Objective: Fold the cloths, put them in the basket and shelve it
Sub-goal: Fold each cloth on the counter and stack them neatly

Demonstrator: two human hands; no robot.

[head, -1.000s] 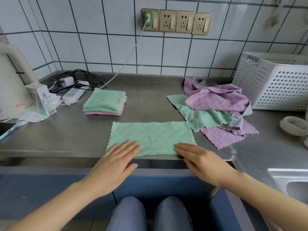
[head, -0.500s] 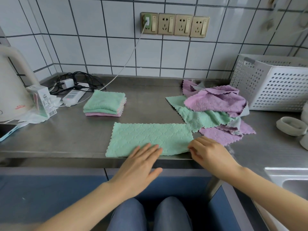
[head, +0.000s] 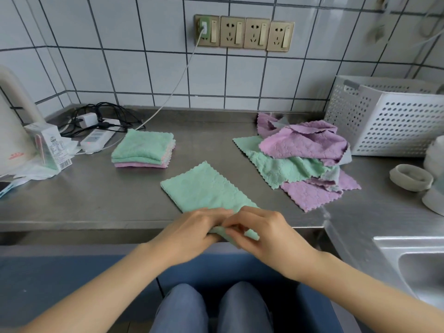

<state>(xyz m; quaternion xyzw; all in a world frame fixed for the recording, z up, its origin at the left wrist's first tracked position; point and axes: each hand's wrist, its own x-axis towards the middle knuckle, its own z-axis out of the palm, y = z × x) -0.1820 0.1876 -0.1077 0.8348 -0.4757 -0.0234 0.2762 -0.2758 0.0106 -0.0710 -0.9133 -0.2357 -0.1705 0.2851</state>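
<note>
Both left hand [head: 192, 233] and right hand [head: 266, 233] pinching green cloth [head: 206, 188] at worktop [head: 84, 203] edge; advised: align corners, press crease flat.

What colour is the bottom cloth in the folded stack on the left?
Pink-purple; the bottom cloth in the folded stack shows best in the head view.

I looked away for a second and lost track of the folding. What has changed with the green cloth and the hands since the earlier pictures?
The green scalloped cloth, earlier a long strip lying flat, is now folded in half and turned askew. The left hand and right hand, then flat and apart, have come together, pinching its near edge at the counter's front. The folded stack of cloths, the unfolded heap and the white perforated basket stayed put.
</note>
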